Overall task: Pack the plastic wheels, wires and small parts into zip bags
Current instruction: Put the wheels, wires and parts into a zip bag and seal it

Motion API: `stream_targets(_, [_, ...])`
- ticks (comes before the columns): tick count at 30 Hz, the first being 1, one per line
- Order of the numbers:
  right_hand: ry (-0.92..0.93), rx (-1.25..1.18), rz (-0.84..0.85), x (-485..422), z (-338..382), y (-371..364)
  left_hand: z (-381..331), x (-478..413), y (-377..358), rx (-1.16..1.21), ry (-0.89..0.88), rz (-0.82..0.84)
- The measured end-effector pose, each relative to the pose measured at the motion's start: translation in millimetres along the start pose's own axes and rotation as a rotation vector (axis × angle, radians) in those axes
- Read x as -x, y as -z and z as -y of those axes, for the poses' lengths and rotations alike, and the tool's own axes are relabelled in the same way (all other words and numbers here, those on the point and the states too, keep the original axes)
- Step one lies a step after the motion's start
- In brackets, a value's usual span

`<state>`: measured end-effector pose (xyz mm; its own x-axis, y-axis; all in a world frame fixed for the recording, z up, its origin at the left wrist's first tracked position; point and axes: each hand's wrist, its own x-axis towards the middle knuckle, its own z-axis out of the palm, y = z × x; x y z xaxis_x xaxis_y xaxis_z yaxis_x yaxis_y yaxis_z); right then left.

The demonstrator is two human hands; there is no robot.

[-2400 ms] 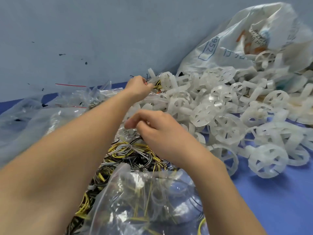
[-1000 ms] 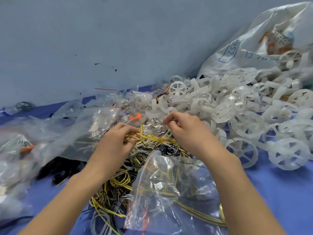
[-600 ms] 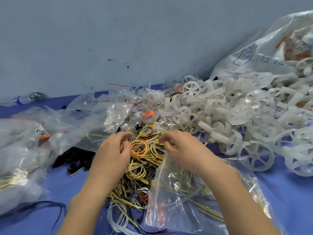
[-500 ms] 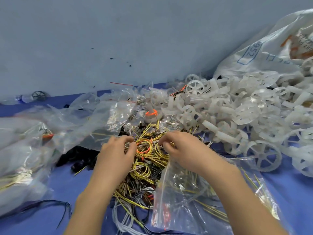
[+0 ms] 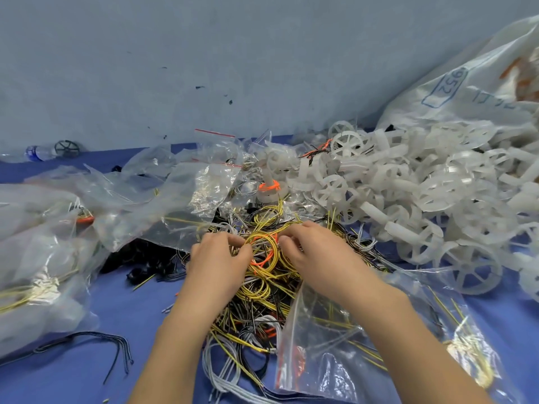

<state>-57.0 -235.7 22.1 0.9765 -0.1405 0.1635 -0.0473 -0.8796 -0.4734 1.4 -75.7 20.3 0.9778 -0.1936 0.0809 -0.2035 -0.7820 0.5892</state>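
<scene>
A tangled heap of yellow, black and grey wires (image 5: 256, 290) lies on the blue table in front of me. My left hand (image 5: 217, 259) and my right hand (image 5: 313, 253) both pinch a small coil of yellow and orange wire (image 5: 262, 252) on top of the heap, one hand on each side. A clear zip bag (image 5: 344, 348) with a red seal strip lies under my right forearm and holds a few yellow wires. A big pile of white plastic wheels (image 5: 423, 193) spreads across the right.
Crumpled clear bags (image 5: 58, 228), some with wires inside, cover the left. A large white sack (image 5: 472, 88) leans on the wall at the back right. Small black parts (image 5: 140, 263) lie left of the wires. A loose dark wire (image 5: 87, 345) lies at front left.
My left hand drew back from the far wheel pile to the wire heap. Both hands closed in on the yellow and orange coil and now pinch it.
</scene>
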Motion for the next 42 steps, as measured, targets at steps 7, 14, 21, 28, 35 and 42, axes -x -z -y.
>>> stream_targets(7, [-0.015, -0.295, -0.011, -8.1, 1.2, -0.8, -0.6, 5.3, 1.5, 0.351, -0.147, -0.109])
stream_targets(14, [-0.106, -0.318, 0.012, -12.1, -6.1, -7.5, 1.1, 4.5, 0.5, 0.507, -0.209, -0.049])
stream_targets(21, [-0.203, -0.424, 0.047, -21.1, -7.6, -14.0, 3.9, 6.4, 1.3, 0.518, -0.254, 0.033])
stream_targets(28, [-0.157, -0.374, 0.043, -21.0, -2.2, -18.3, -0.5, 10.6, 4.0, 0.542, -0.313, 0.065])
stream_targets(35, [-0.102, -0.453, -0.108, -15.9, -6.8, -11.7, 3.5, 10.5, 5.0, 0.569, -0.288, 0.053])
stream_targets(42, [-0.186, -0.525, -0.43, -14.9, -28.9, 12.2, 10.7, 5.2, 3.8, 0.516, -0.184, -0.076])
